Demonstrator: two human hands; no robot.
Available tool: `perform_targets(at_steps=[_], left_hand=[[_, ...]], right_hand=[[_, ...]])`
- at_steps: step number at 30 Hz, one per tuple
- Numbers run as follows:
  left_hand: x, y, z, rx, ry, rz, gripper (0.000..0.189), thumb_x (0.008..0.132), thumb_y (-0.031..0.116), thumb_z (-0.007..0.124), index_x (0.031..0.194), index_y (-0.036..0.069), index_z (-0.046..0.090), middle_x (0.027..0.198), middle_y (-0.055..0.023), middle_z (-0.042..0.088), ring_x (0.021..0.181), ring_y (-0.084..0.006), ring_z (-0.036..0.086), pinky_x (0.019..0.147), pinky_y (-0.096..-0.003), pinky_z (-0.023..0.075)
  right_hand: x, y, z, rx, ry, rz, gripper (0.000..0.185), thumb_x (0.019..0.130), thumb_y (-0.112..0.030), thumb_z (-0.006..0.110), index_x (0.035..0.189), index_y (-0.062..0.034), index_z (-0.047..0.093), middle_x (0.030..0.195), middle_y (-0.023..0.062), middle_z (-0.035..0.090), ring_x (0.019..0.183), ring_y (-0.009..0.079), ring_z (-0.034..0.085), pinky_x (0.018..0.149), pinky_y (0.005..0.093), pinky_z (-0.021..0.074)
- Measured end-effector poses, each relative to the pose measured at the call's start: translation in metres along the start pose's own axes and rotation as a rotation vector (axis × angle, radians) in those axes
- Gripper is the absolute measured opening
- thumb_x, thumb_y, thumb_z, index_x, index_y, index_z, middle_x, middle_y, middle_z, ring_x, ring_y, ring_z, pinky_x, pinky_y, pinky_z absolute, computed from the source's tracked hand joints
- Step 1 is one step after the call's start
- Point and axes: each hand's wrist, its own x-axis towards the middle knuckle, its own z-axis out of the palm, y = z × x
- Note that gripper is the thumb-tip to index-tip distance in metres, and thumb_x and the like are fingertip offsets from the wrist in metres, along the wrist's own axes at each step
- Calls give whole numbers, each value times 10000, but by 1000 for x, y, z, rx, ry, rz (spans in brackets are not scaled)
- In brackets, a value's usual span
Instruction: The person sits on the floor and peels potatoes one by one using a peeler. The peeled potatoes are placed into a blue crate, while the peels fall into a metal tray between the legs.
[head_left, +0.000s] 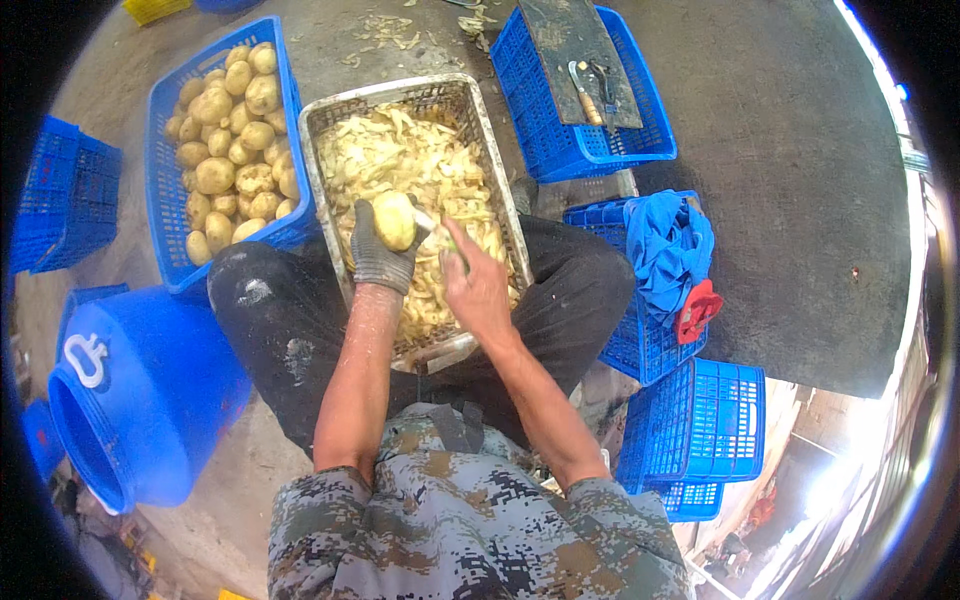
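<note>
My left hand, in a grey glove, holds a peeled-looking pale yellow potato above a dirty white plastic crate. Bare, my right hand grips a peeler, its blade end close to the potato's right side; the tool is partly blurred and covered by the fingers. Potato peelings fill much of the crate between my legs. To the left, a blue plastic crate holds many unpeeled potatoes.
At the upper right a dark board with a wooden-handled hooked knife lies across a blue crate. Blue cloth and a red item rest on another crate. A blue plastic barrel lies at lower left; stacked crates stand lower right.
</note>
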Motion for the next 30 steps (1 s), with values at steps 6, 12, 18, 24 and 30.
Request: perform_targets(at_steps=[6,12,18,24,30], left_hand=[[24,-8,-19,48,-98,51,412,915,435,564,1012,35,589,901,-95,651,844,-237,638,733,-391,544],[4,-3,5,145,135,67,450,887,479,581,1022,50,591,890,-90,654,782,-250,649,652,-417,565],[-9,-8,3,66,-16,-29,363,896,384,602,1053,58,586,920,-82,657,799,-247,650,662,-410,563],[12,-15,-17,117,135,71,368,887,393,606,1026,55,572,872,-92,643,749,-250,637,605,-404,551],[2,-16,-7,81,78,45,446,882,492,582,1060,83,579,854,-70,654,750,-236,646,593,-395,553]], right_hand=[[27,6,23,-101,-8,69,425,864,-116,536,1281,-35,544,1047,269,642,714,302,662,693,411,501],[-37,32,15,-78,-50,61,455,850,-100,554,1302,-58,531,1030,254,651,816,368,671,784,398,542],[29,14,-3,-101,-24,54,460,860,-126,513,1313,-46,514,1068,281,631,797,328,673,734,383,530],[-33,19,15,-147,-143,174,475,846,-130,554,1313,-52,514,889,263,644,682,358,646,673,398,526],[-21,23,-2,-60,-1,87,455,853,-134,564,1300,-56,535,762,212,651,530,235,599,554,367,508]])
